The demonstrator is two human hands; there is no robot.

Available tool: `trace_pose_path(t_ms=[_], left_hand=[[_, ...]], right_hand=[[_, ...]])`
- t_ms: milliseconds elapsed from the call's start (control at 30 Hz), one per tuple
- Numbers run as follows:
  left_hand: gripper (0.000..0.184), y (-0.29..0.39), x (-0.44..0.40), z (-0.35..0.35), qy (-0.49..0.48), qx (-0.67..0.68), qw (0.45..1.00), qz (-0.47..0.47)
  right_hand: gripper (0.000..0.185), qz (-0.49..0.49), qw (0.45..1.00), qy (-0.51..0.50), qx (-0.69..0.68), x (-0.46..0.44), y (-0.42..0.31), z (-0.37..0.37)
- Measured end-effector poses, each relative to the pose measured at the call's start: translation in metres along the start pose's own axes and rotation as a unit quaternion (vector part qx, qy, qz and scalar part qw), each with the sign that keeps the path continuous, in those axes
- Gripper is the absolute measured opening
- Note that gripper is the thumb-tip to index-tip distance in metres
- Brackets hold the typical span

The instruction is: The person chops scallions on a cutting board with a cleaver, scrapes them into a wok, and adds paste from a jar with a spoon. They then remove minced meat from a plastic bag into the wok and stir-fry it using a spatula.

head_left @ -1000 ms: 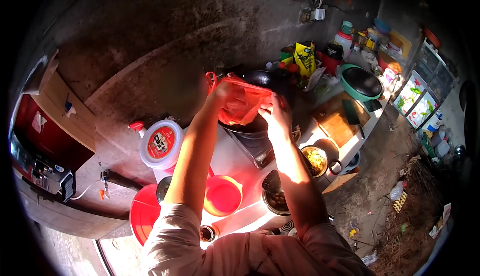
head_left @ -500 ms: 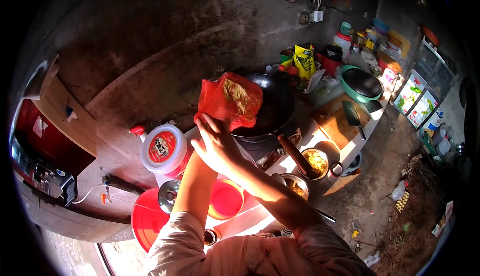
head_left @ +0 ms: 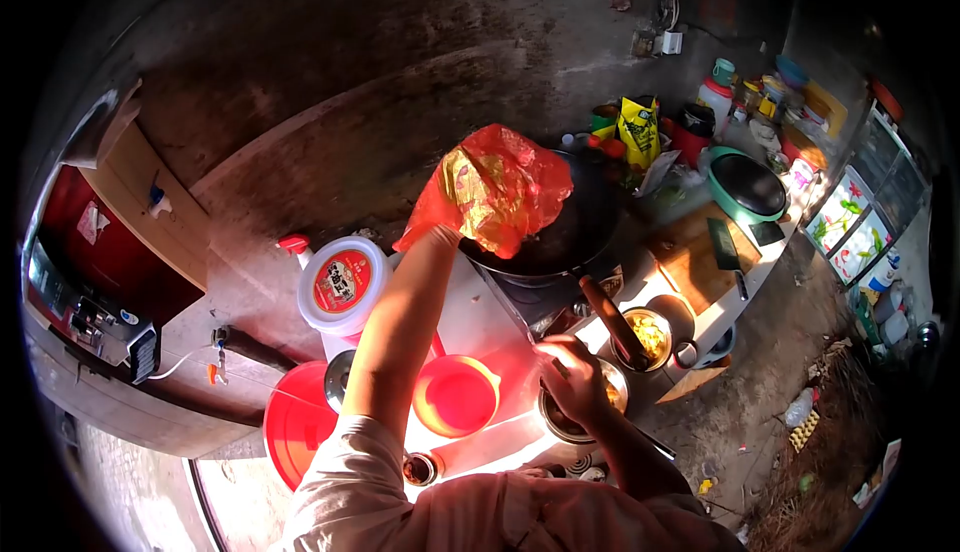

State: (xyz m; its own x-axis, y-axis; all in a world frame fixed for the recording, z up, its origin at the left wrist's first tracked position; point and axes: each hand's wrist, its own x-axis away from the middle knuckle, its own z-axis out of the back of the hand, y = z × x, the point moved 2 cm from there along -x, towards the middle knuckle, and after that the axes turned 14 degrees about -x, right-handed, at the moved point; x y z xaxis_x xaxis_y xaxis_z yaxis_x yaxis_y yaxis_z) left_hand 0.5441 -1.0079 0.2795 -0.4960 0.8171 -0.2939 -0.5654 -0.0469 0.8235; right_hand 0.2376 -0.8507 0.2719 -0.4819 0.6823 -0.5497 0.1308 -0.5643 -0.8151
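A crinkled red plastic bag (head_left: 515, 187) with gold patches covers my left hand up to the wrist. The fingers inside cannot be made out. Beneath and behind the bag sits a dark wok (head_left: 585, 217) with a wooden handle (head_left: 612, 322). My right hand (head_left: 575, 377) hovers over the near-left rim of a metal pot (head_left: 585, 435), its fingers loosely bent and apart, with nothing visible in them. Whether it touches the pot cannot be told. Beside it stands a bowl of yellow food pieces (head_left: 650, 340).
Left of the wok stand a white-lidded tub (head_left: 345, 284) and a red basin (head_left: 297, 427); a smaller red bowl (head_left: 457, 395) lies nearer me. To the right are a cutting board (head_left: 690, 262), a cleaver (head_left: 722, 242) and a green basin (head_left: 745, 187).
My right hand has left the bag at my left wrist and moved down and right to the pot. The bagged left hand has shifted over the wok, and the view has shifted slightly.
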Motion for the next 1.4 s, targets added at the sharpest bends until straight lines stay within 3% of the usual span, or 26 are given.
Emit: trace_pose_path(t_ms=[167,267,333,367,433,467,533,567,633,867,933,1067,1133,1400], left_hand=[[0.044,-0.003,-0.004,0.005,-0.010,-0.041,0.999,0.014],[0.044,0.000,-0.006,0.003,-0.019,-0.066,0.997,0.018],[0.045,0.002,-0.007,0.002,-0.024,-0.082,0.996,0.021],[0.045,0.003,-0.006,-0.001,-0.030,-0.089,0.995,0.022],[0.045,0.004,-0.006,-0.003,-0.033,-0.106,0.993,0.026],[0.045,0.006,-0.005,-0.005,-0.036,-0.114,0.992,0.028],[0.045,0.006,-0.004,-0.008,-0.043,-0.132,0.990,0.031],[0.045,0.008,-0.002,-0.008,-0.043,-0.139,0.989,0.033],[0.046,0.010,-0.002,-0.010,-0.051,-0.155,0.986,0.035],[0.046,0.012,0.006,-0.006,-0.066,-0.196,0.977,0.050],[0.047,0.012,0.007,-0.005,-0.072,-0.205,0.975,0.052],[0.047,0.012,0.010,-0.002,-0.082,-0.219,0.970,0.059],[0.047,0.011,0.011,-0.001,-0.090,-0.220,0.969,0.060],[0.048,0.007,0.005,0.003,-0.069,-0.205,0.975,0.052]], right_hand=[[0.010,-0.187,0.971,0.018,0.150,0.112,0.052,0.071],[0.017,-0.229,0.958,0.005,0.171,0.139,0.047,0.096],[0.034,-0.213,0.928,-0.025,0.304,0.155,0.040,0.118],[0.034,-0.220,0.927,-0.020,0.303,0.169,0.043,0.128],[0.056,-0.234,0.883,-0.136,0.384,0.188,0.058,0.148],[0.056,-0.235,0.883,-0.135,0.384,0.195,0.061,0.154],[0.065,-0.346,0.844,-0.190,0.363,0.205,0.072,0.162],[0.065,-0.342,0.845,-0.192,0.364,0.207,0.076,0.166],[0.070,-0.495,0.763,-0.258,0.327,0.216,0.092,0.170],[0.044,-0.519,0.793,-0.255,0.192,0.250,0.132,0.181],[0.032,-0.579,0.787,-0.204,0.062,0.250,0.126,0.176],[0.026,-0.561,0.810,-0.167,0.034,0.233,0.084,0.170],[0.022,-0.591,0.796,-0.100,-0.091,0.216,0.049,0.162],[0.014,-0.515,0.844,-0.098,-0.114,0.162,-0.022,0.137]])
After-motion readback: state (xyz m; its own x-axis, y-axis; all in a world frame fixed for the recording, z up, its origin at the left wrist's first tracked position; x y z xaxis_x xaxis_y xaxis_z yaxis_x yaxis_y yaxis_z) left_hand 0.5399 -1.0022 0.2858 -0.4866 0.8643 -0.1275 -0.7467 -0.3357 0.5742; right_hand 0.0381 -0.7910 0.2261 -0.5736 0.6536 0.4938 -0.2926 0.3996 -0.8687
